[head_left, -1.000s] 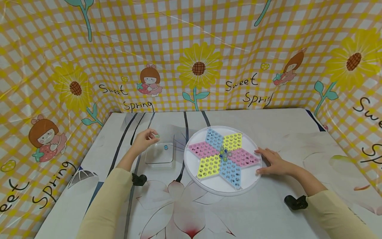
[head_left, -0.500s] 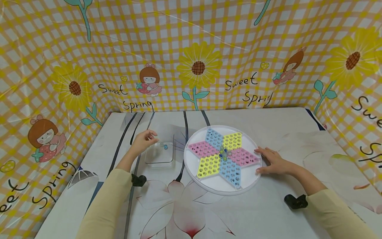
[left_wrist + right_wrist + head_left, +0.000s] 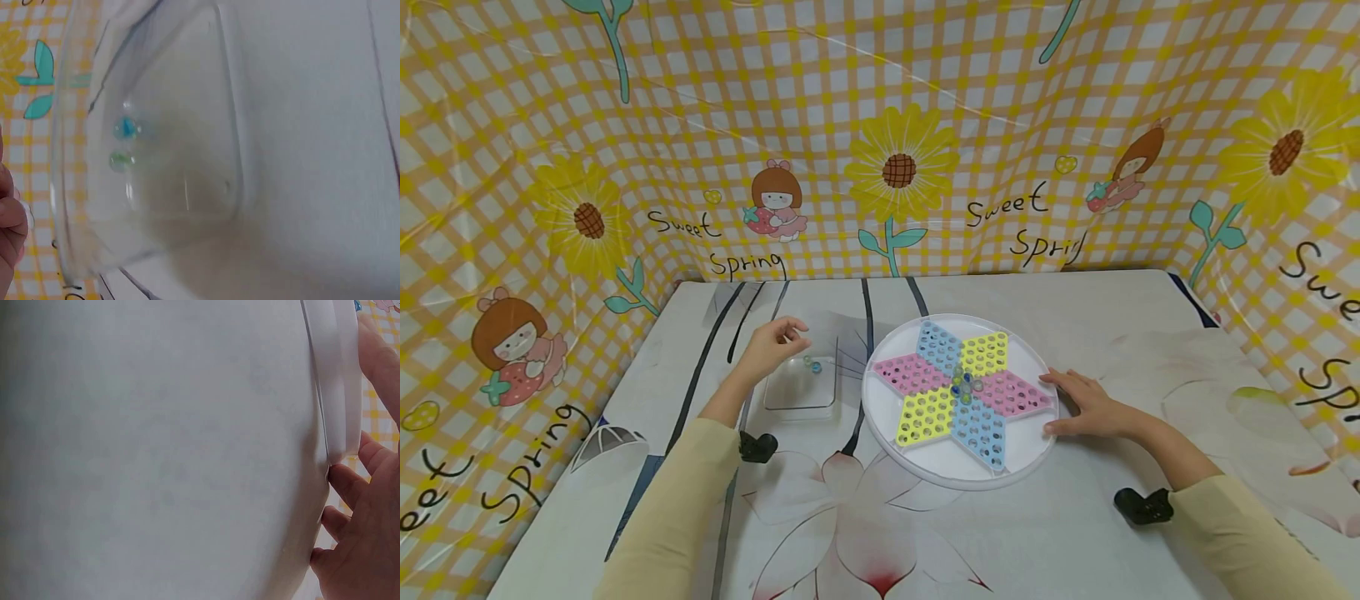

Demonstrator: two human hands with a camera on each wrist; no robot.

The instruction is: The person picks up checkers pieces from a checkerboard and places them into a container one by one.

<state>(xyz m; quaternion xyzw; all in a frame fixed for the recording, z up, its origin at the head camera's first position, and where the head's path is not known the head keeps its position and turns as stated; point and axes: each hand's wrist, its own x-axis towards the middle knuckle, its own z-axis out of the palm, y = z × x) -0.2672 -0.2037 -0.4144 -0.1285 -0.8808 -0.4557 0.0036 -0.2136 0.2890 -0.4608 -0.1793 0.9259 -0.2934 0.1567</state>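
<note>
My left hand [image 3: 772, 346] hovers over the back left of a clear plastic box [image 3: 797, 407], fingers loosely bent and nothing between them. A blue marble [image 3: 127, 128] and a green marble [image 3: 120, 160] lie close together inside the box. My right hand [image 3: 1090, 406] is spread at the right rim of a round white Chinese checkers board [image 3: 880, 421], its thumb and fingertips touching the edge. In the right wrist view, some fingers [image 3: 337, 522] lie low beside the rim. Several glass marbles [image 3: 964, 387] cluster in the middle of the board's pink, yellow and blue star.
The box stands left of the board on a white table [image 3: 880, 542] printed with a flower and dark lines. A checked yellow cloth [image 3: 820, 100] hangs behind and at both sides. Each wrist wears a small black camera, the left one [image 3: 758, 447] near the box.
My left hand has released the green marble, which now lies by the blue one in the box. The hand has since shifted slightly right and back; the right hand keeps its place.
</note>
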